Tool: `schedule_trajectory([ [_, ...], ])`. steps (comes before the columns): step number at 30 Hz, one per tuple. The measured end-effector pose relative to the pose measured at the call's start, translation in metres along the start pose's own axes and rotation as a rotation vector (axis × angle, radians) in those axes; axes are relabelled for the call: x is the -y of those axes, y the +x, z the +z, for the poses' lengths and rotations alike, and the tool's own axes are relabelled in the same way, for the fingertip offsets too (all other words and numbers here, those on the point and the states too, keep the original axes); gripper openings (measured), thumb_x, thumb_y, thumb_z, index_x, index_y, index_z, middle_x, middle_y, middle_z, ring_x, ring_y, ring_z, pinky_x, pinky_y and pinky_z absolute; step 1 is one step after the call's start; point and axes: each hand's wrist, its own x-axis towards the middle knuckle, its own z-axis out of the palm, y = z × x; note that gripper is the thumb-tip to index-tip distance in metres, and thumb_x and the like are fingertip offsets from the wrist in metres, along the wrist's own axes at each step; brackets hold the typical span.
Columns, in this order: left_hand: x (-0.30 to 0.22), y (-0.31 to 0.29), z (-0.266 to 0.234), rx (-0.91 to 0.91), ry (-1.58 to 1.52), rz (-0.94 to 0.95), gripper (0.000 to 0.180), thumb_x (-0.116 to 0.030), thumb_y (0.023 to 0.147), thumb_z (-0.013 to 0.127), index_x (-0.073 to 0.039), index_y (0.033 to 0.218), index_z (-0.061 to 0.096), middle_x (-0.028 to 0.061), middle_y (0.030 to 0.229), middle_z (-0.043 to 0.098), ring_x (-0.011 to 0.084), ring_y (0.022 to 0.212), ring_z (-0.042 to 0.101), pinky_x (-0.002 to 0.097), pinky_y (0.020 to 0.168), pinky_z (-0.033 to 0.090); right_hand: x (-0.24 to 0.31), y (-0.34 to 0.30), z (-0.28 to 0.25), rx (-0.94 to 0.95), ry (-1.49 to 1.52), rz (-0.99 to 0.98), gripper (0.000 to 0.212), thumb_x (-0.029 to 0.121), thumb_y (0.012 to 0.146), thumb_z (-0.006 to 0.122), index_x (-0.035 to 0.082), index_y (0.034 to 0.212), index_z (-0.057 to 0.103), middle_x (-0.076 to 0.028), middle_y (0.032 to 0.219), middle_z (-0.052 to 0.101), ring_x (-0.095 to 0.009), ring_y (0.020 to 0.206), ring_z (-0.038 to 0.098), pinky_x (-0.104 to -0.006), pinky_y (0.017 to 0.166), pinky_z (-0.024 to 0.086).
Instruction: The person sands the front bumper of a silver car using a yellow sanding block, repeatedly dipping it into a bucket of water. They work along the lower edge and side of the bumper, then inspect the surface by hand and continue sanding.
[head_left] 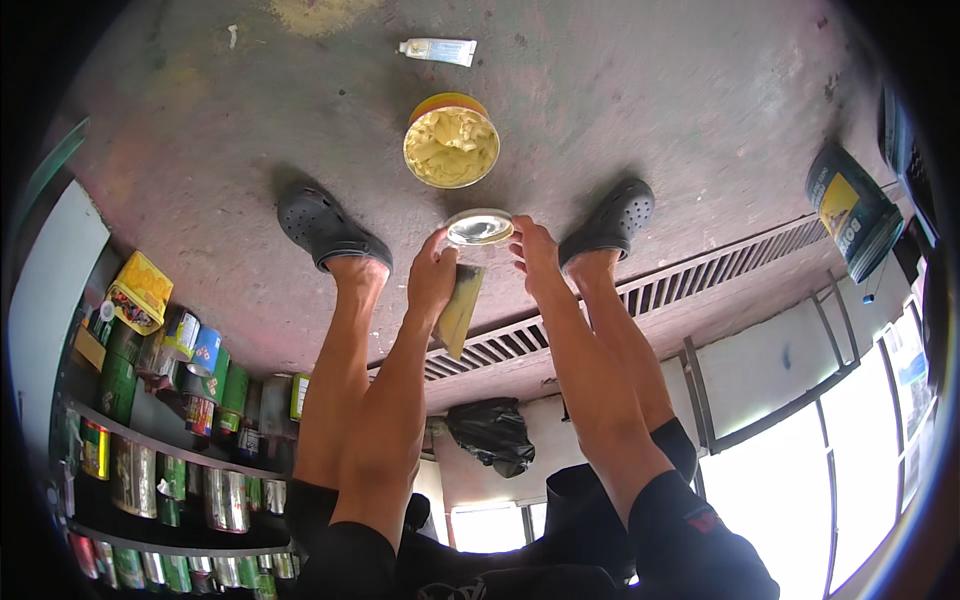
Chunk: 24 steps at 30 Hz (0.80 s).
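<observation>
Between my two hands is a round, shiny metal lid [481, 228], tilted above the floor. My left hand [432, 272] is closed at its left edge, and my right hand [535, 252] grips the right edge with its fingertips. A flat yellow-smeared spreader [460, 312] hangs by my left hand, seemingly held by its lower fingers, though its grip is partly hidden. Just beyond the lid, an open yellow-orange tin [446, 100] on the floor holds thick yellow putty [450, 150]. Farther off lies a white and blue tube [437, 51] with a narrow nozzle.
My feet in dark clogs [322, 225] flank the tin. A dark bucket [853, 215] stands at the right. Shelves [190, 455] crowded with cans are at the left. A floor grating [690, 281] runs behind my legs, near a black plastic bag [490, 436].
</observation>
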Motion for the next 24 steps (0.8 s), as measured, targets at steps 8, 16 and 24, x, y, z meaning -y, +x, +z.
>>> schedule_trajectory([
  [8, -0.053, -0.085, -0.015, -0.081, -0.625, 0.047, 0.038, -0.031, 0.111, 0.069, -0.002, 0.135, 0.074, -0.0089, 0.083, 0.051, 0.0024, 0.074, 0.044, 0.0216, 0.066, 0.035, 0.051, -0.097, -0.051, 0.109, -0.043, -0.615, 0.046, 0.024, 0.091, 0.079, 0.006, 0.133, 0.075, -0.014, 0.129, 0.076, -0.026, 0.123, 0.065, -0.041, 0.109, 0.047],
  [16, -0.086, -0.029, -0.037, -0.31, -0.624, 0.345, 0.026, -0.022, 0.104, 0.078, -0.001, 0.119, 0.076, -0.01, 0.072, 0.049, 0.0011, 0.068, 0.043, 0.0219, 0.063, 0.033, 0.117, -0.103, 0.0, 0.005, -0.271, -0.926, 0.04, 0.011, 0.091, 0.077, 0.008, 0.131, 0.076, -0.01, 0.131, 0.077, -0.025, 0.112, 0.069, -0.0416, 0.101, 0.055],
  [24, -0.098, 0.019, -0.028, -0.436, -0.552, 0.31, 0.024, -0.02, 0.102, 0.079, -0.001, 0.117, 0.075, -0.0033, 0.078, 0.062, 0.0037, 0.071, 0.051, 0.0233, 0.066, 0.038, 0.116, -0.056, 0.039, -0.155, -0.423, -1.26, 0.044, 0.006, 0.091, 0.079, 0.006, 0.135, 0.073, -0.014, 0.136, 0.073, -0.033, 0.116, 0.07, -0.0436, 0.099, 0.057],
])
